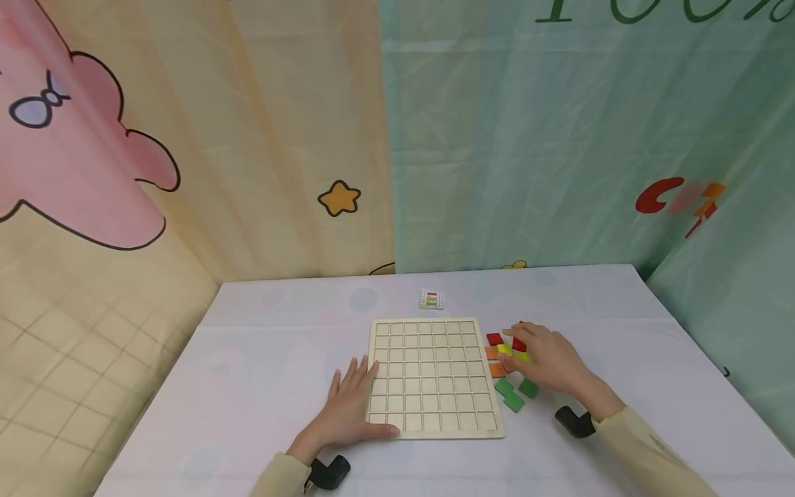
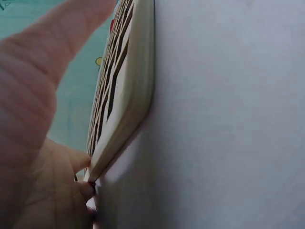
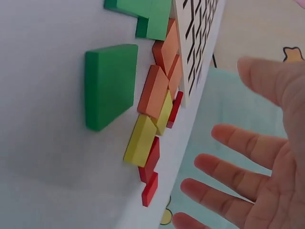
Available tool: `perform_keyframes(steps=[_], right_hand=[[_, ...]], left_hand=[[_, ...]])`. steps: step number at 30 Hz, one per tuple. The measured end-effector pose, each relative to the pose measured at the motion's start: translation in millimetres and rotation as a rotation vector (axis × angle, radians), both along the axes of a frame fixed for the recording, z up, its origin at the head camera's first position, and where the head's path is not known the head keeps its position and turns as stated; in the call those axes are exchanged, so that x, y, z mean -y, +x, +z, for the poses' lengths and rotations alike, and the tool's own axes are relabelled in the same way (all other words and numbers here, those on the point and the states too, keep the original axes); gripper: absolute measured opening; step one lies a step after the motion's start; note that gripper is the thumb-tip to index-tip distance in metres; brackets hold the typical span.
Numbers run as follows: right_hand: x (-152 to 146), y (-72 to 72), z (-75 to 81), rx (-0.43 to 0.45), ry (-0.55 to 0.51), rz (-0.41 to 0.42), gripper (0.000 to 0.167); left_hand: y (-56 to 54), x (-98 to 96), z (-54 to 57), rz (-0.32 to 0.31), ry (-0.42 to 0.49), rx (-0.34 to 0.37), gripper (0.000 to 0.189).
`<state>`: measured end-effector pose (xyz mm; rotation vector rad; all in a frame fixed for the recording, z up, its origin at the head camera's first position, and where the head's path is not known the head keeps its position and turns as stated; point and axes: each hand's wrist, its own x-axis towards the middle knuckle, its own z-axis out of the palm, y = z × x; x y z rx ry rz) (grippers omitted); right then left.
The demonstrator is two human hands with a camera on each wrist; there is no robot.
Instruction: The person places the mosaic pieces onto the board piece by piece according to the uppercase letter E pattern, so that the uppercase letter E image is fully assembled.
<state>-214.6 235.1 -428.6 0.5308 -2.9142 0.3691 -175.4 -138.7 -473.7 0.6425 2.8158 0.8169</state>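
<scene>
Head view: my left hand [image 1: 349, 408], spread, rests at the grid board [image 1: 430, 383]'s left edge; an uneven push could skew it. My right hand [image 1: 553, 359], fingers apart, holds nothing above coloured tiles [image 1: 505, 386] right of the board; a careless sweep might scatter them. Left wrist: pale, wood-like rim, rounded corner. Right wrist: smooth, flat, squarish tiles, bunched.

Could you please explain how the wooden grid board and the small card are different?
Size: the wooden grid board is much larger than the small card.
Colour: the board is plain pale wood; the card is whitish with coloured patches.
Contact: the left hand touches the board; no hand touches the card.
Shared: both lie on the table and show a grid.
</scene>
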Motion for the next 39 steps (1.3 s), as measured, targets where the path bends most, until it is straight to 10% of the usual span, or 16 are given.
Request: perform_keyframes(steps=[15,30,39], right_hand=[[6,-44.3,-16.3,0.181,-0.1,-0.005,0.028],[2,-54.3,-17.4,0.324,-0.244,-0.045,0.014],[6,-47.9,-13.0,0.254,-0.328,-0.079,0.017]], left_hand=[[6.8,0.2,-17.7,0.027,0.055,-0.092,0.127],[6.8,-3.8,-21.9,0.037,-0.05,-0.175,0.124],[3.9,-4.8,-18.9,0.028,-0.076,-0.198,0.119]])
